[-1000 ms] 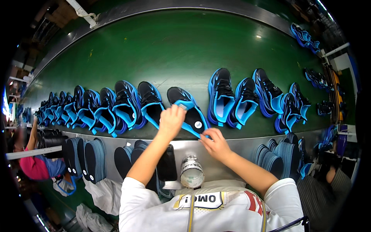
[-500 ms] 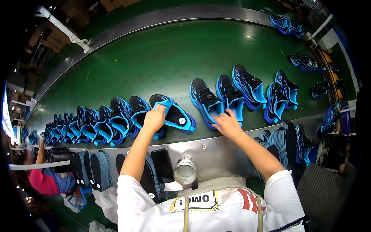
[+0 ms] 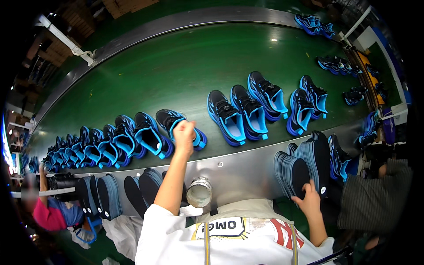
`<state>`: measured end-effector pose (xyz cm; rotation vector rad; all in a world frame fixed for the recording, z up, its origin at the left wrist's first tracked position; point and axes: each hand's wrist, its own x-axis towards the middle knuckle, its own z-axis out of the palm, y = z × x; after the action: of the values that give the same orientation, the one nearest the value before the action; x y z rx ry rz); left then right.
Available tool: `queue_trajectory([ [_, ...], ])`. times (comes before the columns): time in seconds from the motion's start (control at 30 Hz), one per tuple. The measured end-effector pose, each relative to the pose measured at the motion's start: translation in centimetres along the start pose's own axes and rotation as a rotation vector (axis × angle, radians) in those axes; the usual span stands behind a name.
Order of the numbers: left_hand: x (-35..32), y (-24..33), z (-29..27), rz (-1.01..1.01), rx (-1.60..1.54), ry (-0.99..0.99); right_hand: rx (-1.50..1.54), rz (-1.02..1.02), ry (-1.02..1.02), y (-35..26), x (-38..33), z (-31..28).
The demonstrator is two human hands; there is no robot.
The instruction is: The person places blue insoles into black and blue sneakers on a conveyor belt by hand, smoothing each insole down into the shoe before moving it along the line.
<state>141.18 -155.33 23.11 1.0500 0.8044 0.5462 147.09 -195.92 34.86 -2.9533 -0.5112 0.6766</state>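
Note:
My left hand (image 3: 184, 134) is closed in a curl at the opening of a black and blue sneaker (image 3: 167, 118) that lies tilted on the green belt. Its fingertips are hidden inside or behind the shoe's collar, so what they grip cannot be seen. My right hand (image 3: 310, 202) has its fingers apart, close against the lower end of a stack of dark insoles (image 3: 293, 174) at the belt's near edge. To the right of the left hand, a sneaker (image 3: 226, 119) with a pale inside stands beside others of the same kind.
A long row of sneakers (image 3: 106, 141) runs off to the left. Between my arms, a tin (image 3: 199, 192) stands by the metal edge (image 3: 238, 170). More insole stacks (image 3: 110, 194) sit at the left. Other people work at the left (image 3: 53, 214) and right (image 3: 375, 198).
My right hand has left the sneaker on the belt and come down to the insole stack. My left hand has moved over the sneaker's opening. The view has shifted slightly.

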Motion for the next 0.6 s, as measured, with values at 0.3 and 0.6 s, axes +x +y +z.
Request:
queue_trajectory([
  [0.3,2.0,-3.4,7.6,0.424,1.237,-0.369,0.347,-0.166,0.362,0.4,0.9,-2.7],
  [0.6,4.7,-0.5,8.5,0.099,1.213,-0.421,0.011,-0.954,0.303,-14.0,15.6,3.0],
])
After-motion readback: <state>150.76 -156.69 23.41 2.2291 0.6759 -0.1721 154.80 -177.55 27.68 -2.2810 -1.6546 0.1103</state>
